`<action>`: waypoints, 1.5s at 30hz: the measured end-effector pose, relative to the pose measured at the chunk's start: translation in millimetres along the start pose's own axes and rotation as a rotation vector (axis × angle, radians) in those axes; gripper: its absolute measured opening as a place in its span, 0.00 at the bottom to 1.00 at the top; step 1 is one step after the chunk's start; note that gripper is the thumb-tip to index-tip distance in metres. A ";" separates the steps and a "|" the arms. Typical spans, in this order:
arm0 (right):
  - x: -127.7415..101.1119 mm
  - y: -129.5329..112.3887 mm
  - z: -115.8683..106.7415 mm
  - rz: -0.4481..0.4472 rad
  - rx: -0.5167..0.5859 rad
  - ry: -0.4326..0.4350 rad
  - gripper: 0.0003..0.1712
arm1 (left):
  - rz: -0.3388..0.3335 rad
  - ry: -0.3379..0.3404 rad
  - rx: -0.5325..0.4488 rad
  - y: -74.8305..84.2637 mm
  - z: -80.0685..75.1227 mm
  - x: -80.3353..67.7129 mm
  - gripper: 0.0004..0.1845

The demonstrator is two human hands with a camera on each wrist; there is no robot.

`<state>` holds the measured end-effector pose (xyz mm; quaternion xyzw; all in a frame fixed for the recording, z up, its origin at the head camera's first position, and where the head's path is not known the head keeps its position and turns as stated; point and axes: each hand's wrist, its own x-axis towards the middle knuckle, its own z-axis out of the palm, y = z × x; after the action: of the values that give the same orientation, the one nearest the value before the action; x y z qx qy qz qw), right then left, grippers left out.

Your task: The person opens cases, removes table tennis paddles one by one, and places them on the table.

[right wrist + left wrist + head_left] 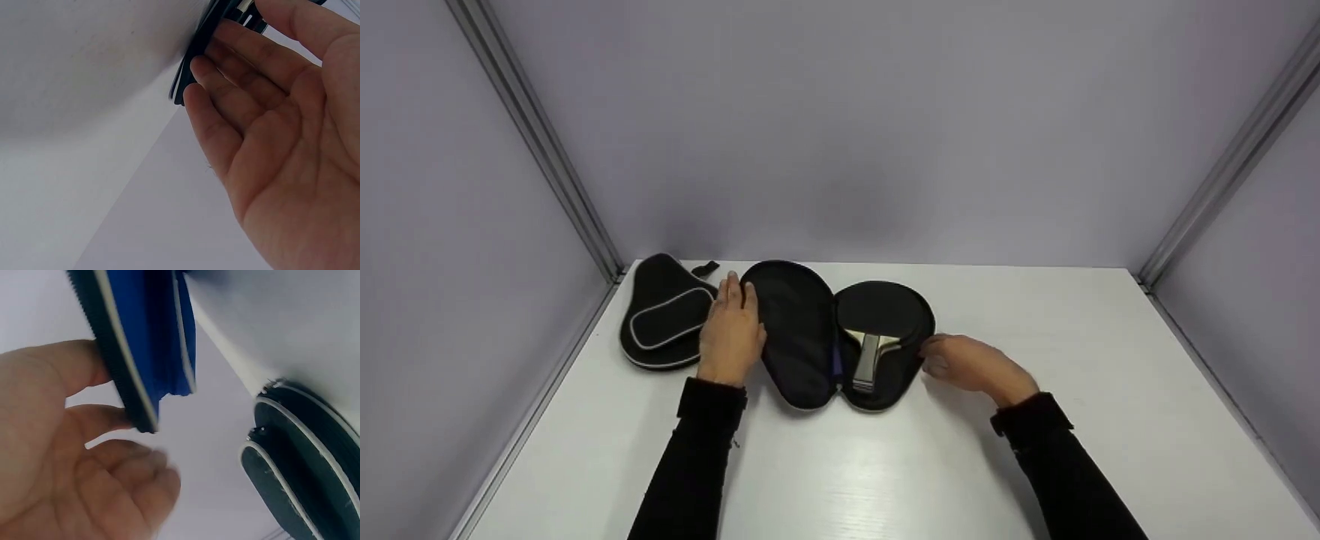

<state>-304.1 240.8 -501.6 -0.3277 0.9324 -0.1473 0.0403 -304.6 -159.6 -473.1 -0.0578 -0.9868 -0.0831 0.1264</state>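
A black zip case [797, 334] lies opened flat on the white table [885, 472]. Its right half holds a table tennis paddle [883, 311] with black rubber and a pale wooden handle [870, 361]. My left hand [731, 334] rests with straight fingers on the left flap's outer edge. In the left wrist view, that flap's edge [135, 337] shows blue lining against the open palm [62, 461]. My right hand [964, 365] is flat, its fingertips [194, 64] touching the case's right rim [179, 93].
A second black case [664, 315] with grey piping lies shut at the table's left rear, just left of my left hand, and shows in the left wrist view [304, 461]. A small black strap [705, 268] sits behind it. Grey walls enclose three sides.
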 end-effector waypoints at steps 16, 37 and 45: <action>-1.2 -7.1 -3.5 0.080 -0.120 -0.049 0.21 | 0.317 -0.308 -0.064 17.5 60.1 2.1 0.53; 7.9 -51.3 2.6 -0.184 -0.328 0.235 0.28 | 0.368 -0.363 -0.087 15.4 106.4 7.6 0.54; 12.8 -69.8 16.9 -0.302 -0.388 0.209 0.32 | 0.354 -0.367 -0.091 18.4 102.8 6.5 0.54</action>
<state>-269.3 176.9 -496.4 -0.4476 0.8828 -0.0032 -0.1421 -333.0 -122.6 -566.8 -0.2494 -0.9630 -0.0923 -0.0449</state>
